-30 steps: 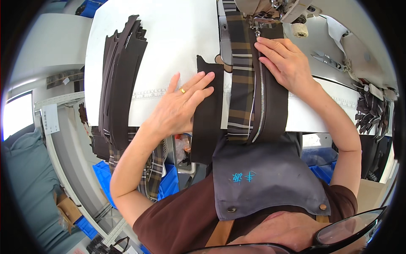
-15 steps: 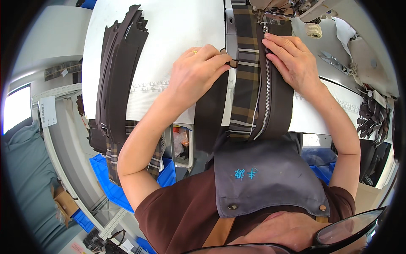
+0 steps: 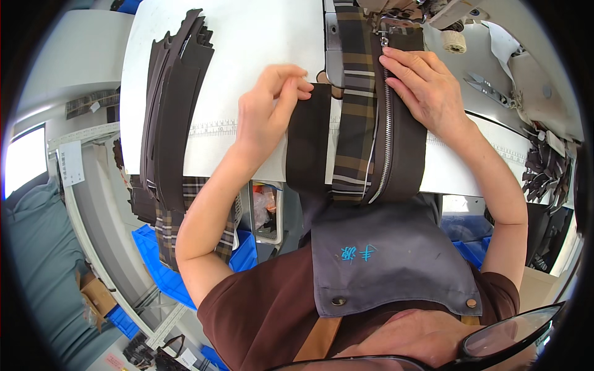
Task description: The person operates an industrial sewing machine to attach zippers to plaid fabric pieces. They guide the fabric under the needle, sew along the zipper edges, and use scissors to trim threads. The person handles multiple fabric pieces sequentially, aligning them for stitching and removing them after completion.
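My left hand (image 3: 280,93) has bent fingers closed at the top left corner of a dark fabric strip (image 3: 307,139). My right hand (image 3: 421,80) lies on the zipper (image 3: 387,142), fingers extended over its upper end near the pull. The zipper runs along a dark brown fabric panel (image 3: 405,164), with plaid fabric (image 3: 352,136) to its left, both reaching up to the sewing machine (image 3: 396,21). A stack of dark cut strips (image 3: 173,93) lies at the left of the white table (image 3: 253,31), over more plaid pieces (image 3: 167,235).
Snips (image 3: 482,86) and a cream spool-like part (image 3: 453,41) are at upper right. A bundle of zipper offcuts (image 3: 544,173) hangs at the right edge. A blue bin (image 3: 151,256) and a small tray (image 3: 266,229) sit below the table. Shelving (image 3: 80,204) stands at left.
My left hand has lifted from lying spread on the dark strip to curl at its top, and the strip's lower end has risen. My right hand stays on the zipper.
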